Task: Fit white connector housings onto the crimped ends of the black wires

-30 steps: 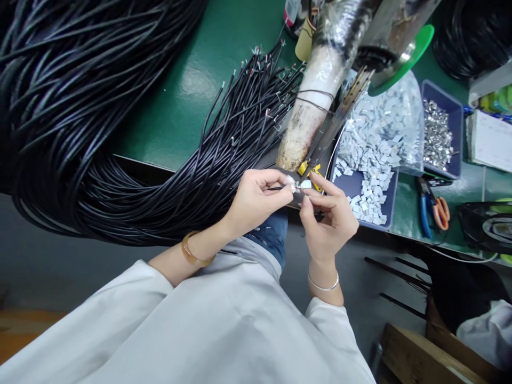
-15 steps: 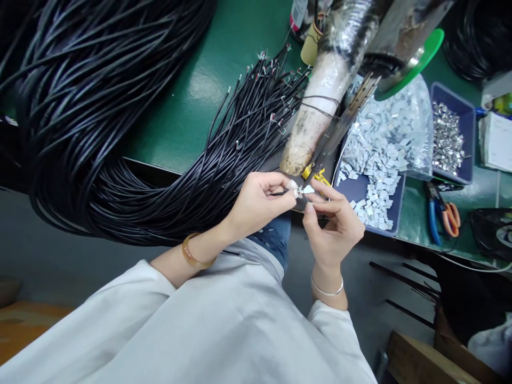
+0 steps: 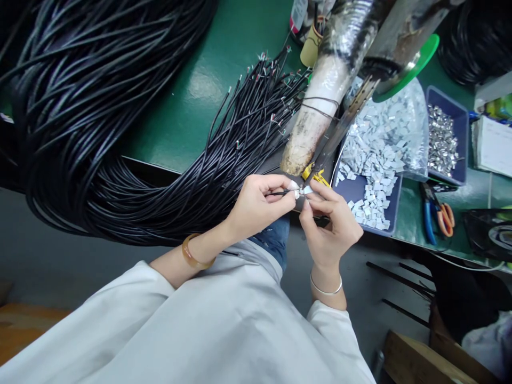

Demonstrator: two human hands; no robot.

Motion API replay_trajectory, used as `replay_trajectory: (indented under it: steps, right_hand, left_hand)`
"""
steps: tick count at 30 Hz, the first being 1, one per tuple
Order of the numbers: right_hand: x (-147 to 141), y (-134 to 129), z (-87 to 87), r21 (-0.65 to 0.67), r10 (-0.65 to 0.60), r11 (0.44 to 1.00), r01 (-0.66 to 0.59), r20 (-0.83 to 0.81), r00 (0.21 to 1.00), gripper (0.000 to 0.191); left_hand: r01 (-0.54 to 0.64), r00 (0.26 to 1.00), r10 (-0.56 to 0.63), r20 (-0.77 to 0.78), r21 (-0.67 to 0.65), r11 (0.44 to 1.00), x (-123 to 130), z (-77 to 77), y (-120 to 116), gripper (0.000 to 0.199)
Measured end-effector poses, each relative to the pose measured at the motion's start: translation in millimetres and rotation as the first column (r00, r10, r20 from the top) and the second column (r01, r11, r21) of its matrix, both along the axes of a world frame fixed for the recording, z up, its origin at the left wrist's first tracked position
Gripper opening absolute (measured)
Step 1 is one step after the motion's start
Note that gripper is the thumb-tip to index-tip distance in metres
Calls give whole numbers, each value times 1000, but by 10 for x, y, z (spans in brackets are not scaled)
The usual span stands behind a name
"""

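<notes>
My left hand [image 3: 258, 202] pinches the end of a black cable [image 3: 280, 192] between thumb and forefinger. A small metallic connector piece [image 3: 299, 192] shows at the cable's tip, too small to make out fully. Just right of it sits a small pale flat tab [image 3: 308, 190]. My right hand [image 3: 330, 221] has its thumb and fingertips closed around the tab's right end, which they partly hide. Behind both hands, yellow clips [image 3: 320, 176] lie at the foot of a wrapped white column [image 3: 308, 122].
A large bundle of black cables [image 3: 160, 208] fills the left, its stripped ends fanned out on the green table [image 3: 168, 128]. At right are a tray [image 3: 392, 216] of pale tabs, a bin [image 3: 461, 122] of metal parts and orange-and-blue-handled pliers [image 3: 430, 218]. A green-rimmed disc [image 3: 428, 58] stands behind.
My right thumb and fingers have moved up and left, closing on the pale tab. My left hand stays nearly in place. The view has shifted slightly.
</notes>
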State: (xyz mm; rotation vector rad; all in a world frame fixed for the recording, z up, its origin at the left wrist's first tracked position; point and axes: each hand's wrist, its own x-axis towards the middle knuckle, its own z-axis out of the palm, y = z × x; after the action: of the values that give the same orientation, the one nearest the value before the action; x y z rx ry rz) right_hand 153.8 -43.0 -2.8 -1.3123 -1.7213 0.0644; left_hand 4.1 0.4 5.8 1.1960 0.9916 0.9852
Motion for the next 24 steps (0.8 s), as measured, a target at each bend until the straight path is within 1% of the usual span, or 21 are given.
replay_trajectory:
  steps: [4,6,8,11,17,24]
  right_hand:
    - [2,9,8,23,7,1000,-7,27,1000,18]
    - [3,10,10,15,16,1000,-17,31,999,18]
    - [4,9,7,1,22,1000,-22,32,999,16]
    - [5,6,-2,5,10,1000,-10,35,999,17]
    - [7,12,0,11,0,1000,-1,32,999,19]
    - [-7,30,40,-3,-7,1000,8,36,999,19]
  left_hand:
    - [-13,1000,15,-27,87,996,-17,-27,-20,12]
    - [-10,999,17,-45,143,990,-29,-43,-29,13]
    - [-8,998,17,-55,163,987,-34,-59,-30,14]
    - [-34,998,41,-53,134,990,-22,-77,-21,14]
    - [-62,998,62,15,43,997,30,-63,-5,12]
    - [-111,994,110,13,75,991,66,-29,-1,9]
